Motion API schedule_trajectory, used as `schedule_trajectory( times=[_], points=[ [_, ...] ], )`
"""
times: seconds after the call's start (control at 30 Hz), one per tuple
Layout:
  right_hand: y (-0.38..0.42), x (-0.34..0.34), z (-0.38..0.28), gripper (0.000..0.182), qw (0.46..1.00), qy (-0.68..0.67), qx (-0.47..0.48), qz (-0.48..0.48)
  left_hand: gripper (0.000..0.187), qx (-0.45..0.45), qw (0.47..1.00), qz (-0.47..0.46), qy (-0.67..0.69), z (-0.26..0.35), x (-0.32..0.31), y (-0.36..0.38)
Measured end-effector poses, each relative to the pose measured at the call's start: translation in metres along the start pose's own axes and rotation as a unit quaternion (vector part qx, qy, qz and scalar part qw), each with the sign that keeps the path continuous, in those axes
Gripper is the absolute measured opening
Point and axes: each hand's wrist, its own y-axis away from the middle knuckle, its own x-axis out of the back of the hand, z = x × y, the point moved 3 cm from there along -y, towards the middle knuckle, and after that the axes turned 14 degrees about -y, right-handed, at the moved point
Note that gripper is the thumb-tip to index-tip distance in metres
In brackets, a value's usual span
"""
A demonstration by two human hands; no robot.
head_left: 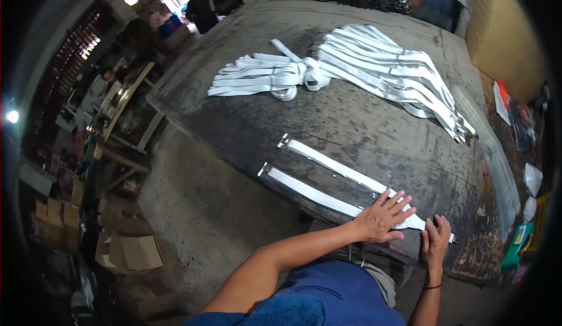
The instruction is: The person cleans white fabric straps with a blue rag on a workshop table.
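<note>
A pair of white Y-shaped suspenders [333, 166] lies on the dark worktable, its two straps running out to the left. Metal clips [283, 141] are fixed at the far ends of these straps. My left hand [383, 218] rests flat with spread fingers over the place where the straps join. Close by on the right, my right hand [436, 238] lies with its fingers extended on the short single strap, near its metal end [453, 239]. Part of the join is covered by my left hand.
Farther back lie a large bundle of white straps with metal ends [380, 62] and a smaller tied bundle [257, 74]. A clear plastic strip [497, 162] runs along the right. Cardboard boxes [132, 250] stand on the floor at left; a green object [517, 247] is at right.
</note>
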Motion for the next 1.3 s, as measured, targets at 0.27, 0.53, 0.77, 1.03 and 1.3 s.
schedule_trajectory(
  times=[0.27, 0.53, 0.77, 1.03, 1.3],
  points=[
    [0.002, -0.008, 0.013, 0.029, 1.0, -0.004, 0.001, 0.028, 0.074, 0.035, 0.995, 0.07, 0.065, 0.004, 0.039, 0.032],
    [-0.008, 0.009, -0.018, 0.04, 0.999, 0.038, 0.006, 0.028, 0.063, 0.066, 0.992, 0.09, 0.066, -0.006, 0.047, 0.082],
    [-0.005, 0.007, -0.033, 0.051, 0.999, 0.043, 0.013, 0.006, 0.067, 0.015, 0.998, 0.064, 0.015, 0.012, 0.051, 0.036],
    [-0.013, -0.004, -0.033, 0.042, 0.997, 0.011, 0.019, -0.068, 0.07, -0.017, 0.995, -0.014, -0.097, 0.022, 0.002, 0.002],
    [-0.049, -0.003, -0.029, 0.014, 0.97, -0.125, -0.205, -0.041, 0.066, -0.013, 0.995, -0.019, -0.1, 0.023, 0.003, 0.002]
  ],
)
